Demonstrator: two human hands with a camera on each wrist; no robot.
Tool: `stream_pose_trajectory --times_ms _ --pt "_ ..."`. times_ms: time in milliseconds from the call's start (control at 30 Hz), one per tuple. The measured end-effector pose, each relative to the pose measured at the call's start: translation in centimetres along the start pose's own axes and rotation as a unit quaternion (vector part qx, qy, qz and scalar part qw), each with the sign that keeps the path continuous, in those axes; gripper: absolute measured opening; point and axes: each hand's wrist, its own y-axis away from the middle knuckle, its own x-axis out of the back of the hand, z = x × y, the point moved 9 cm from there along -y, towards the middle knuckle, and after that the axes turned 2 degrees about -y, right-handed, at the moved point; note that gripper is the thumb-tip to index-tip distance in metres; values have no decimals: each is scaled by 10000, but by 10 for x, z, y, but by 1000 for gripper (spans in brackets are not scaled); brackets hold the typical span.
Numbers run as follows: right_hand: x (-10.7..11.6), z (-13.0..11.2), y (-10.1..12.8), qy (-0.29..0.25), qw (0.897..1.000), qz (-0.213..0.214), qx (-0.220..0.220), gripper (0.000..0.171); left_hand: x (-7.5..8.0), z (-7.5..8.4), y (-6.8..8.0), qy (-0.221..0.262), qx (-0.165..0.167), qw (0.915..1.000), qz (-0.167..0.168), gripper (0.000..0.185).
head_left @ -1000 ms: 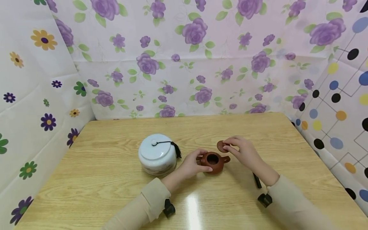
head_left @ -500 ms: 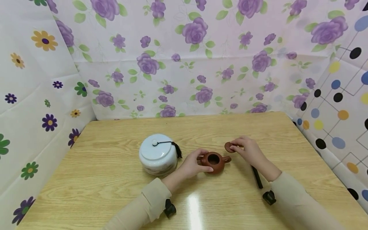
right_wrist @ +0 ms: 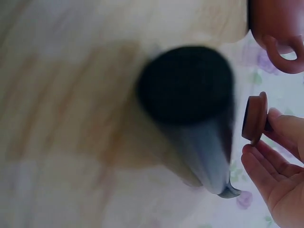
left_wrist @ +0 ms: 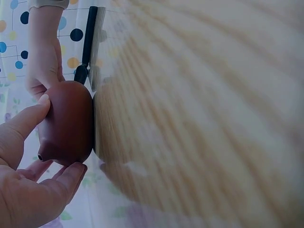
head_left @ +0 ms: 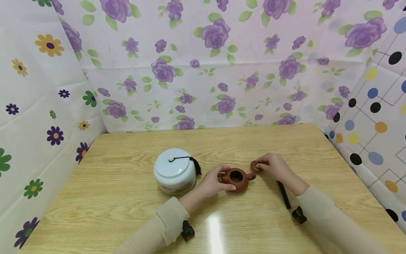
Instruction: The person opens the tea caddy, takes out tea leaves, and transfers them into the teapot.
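Note:
A small reddish-brown clay teapot (head_left: 242,186) stands on the wooden table, its round mouth uncovered. My left hand (head_left: 211,181) grips it at the spout side, with the thumb on the near side and fingers on the far side. The left wrist view shows the thumb and fingertips against the pot's body (left_wrist: 70,121). To the right of the teapot's handle, my right hand (head_left: 278,168) pinches the matching lid (head_left: 254,165) by its knob. In the right wrist view the lid (right_wrist: 257,116) is tipped on edge, its underside facing away from the palm.
A white lidded porcelain jar (head_left: 173,177) with a black tassel (head_left: 196,166) stands left of the teapot. A slim black-handled tool (head_left: 284,195) with a thin curved tip lies beneath my right forearm. Patterned cloths (head_left: 203,95) hang behind and beside the table.
My right hand has carried the lid rightward, away from the teapot, and slightly lower in the view. More of the black tool now shows. My left hand stays on the teapot.

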Motion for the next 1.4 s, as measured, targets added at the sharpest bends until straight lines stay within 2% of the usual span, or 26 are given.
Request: stream_pose_trajectory --times_ms 233,800,967,1133,1400 --pt "-7 8 0 -71 9994 -292 -182 21 0 1 0 -64 2 10000 5 59" --pt "-8 8 2 -109 9990 -353 -264 19 2 3 3 -262 -2 9996 59 63" --pt "-5 6 4 -152 9987 -360 -313 23 7 4 7 -509 -78 9985 161 66" --pt "5 -3 8 -140 9995 -226 -184 28 13 14 16 -803 -297 9961 197 65" --pt "18 -27 13 -163 9997 149 116 29 28 36 35 -887 -628 9940 153 59"
